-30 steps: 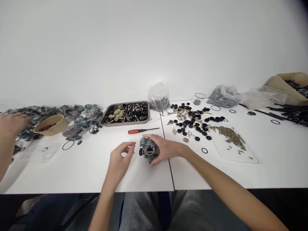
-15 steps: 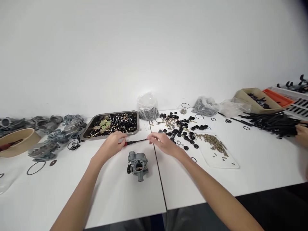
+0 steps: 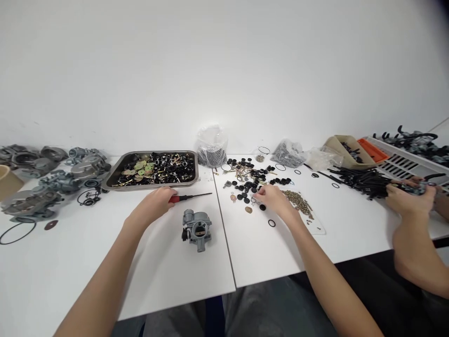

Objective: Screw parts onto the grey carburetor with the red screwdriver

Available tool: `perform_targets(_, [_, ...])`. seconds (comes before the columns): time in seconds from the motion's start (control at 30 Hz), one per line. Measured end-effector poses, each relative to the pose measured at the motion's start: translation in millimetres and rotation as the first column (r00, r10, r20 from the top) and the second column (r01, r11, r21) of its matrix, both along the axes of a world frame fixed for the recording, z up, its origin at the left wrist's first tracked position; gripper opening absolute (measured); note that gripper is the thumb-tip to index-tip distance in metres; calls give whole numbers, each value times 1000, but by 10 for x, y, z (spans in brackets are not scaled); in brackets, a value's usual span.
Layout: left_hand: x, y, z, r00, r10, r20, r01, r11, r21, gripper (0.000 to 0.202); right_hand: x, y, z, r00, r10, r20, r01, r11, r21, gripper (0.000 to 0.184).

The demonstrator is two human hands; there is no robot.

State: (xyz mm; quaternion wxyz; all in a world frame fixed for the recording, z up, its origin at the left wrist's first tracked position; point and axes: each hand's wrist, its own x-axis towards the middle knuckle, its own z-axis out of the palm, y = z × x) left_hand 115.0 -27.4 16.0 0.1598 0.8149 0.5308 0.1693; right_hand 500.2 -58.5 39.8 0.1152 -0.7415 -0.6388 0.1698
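Note:
A grey carburetor body (image 3: pixel 196 228) stands on the white table (image 3: pixel 168 276) in front of me, with neither hand on it. My left hand (image 3: pixel 154 206) lies over the red handle of a screwdriver (image 3: pixel 191 197), fingers curled on it; the shaft points right. My right hand (image 3: pixel 275 199) reaches into a scatter of small black caps and washers (image 3: pixel 250 187), fingertips down and pinched among them; what they hold is too small to make out.
A metal tray (image 3: pixel 112 180) of small parts sits behind my left hand. Grey castings (image 3: pixel 42 187) and O-rings lie at far left. A pile of brass screws (image 3: pixel 300 201), plastic bags and black tubes (image 3: pixel 361 180) are to the right. Another person's hands (image 3: pixel 409 199) work at the right edge.
My right hand let go of the carburetor and moved right into the black parts. My left hand went forward onto the screwdriver handle. My view has swung to the right.

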Motion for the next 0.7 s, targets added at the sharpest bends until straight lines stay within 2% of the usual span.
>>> perform_targets(0.17, [-51, 61, 36, 983, -60, 176, 68, 997, -44, 18, -91, 99, -95, 998, -21, 67, 22, 999, -26, 26])
perform_targets(0.27, [-28, 59, 124, 944, 9, 329, 15, 997, -71, 24, -92, 129, -104, 994, -43, 104, 47, 998, -32, 23])
perform_targets(0.33, [10, 44, 172, 875, 88, 477, -33, 992, -122, 29, -86, 139, -111, 991, -56, 122, 60, 998, -35, 20])
perform_targets(0.4, [62, 34, 184, 734, 162, 659, -41, 980, -194, 32, -80, 148, -119, 989, -65, 131, 71, 997, -40, 18])
perform_targets(0.5, [160, 44, 122, 367, 255, 894, 12, 960, -279, 36, -77, 167, -130, 989, -76, 130, 83, 995, -53, 16])
perform_targets(0.57, [234, 59, 50, 157, 301, 940, 66, 947, -314, 41, -75, 176, -142, 989, -80, 124, 87, 995, -50, 16])
perform_targets(0.63, [311, 65, -18, 51, 334, 941, 107, 935, -338, 43, -73, 177, -161, 990, -82, 112, 86, 996, -33, 15])
perform_targets(0.7, [385, 54, -60, -1, 348, 937, 117, 931, -346, 42, -67, 169, -180, 992, -80, 95, 81, 997, -3, 14])
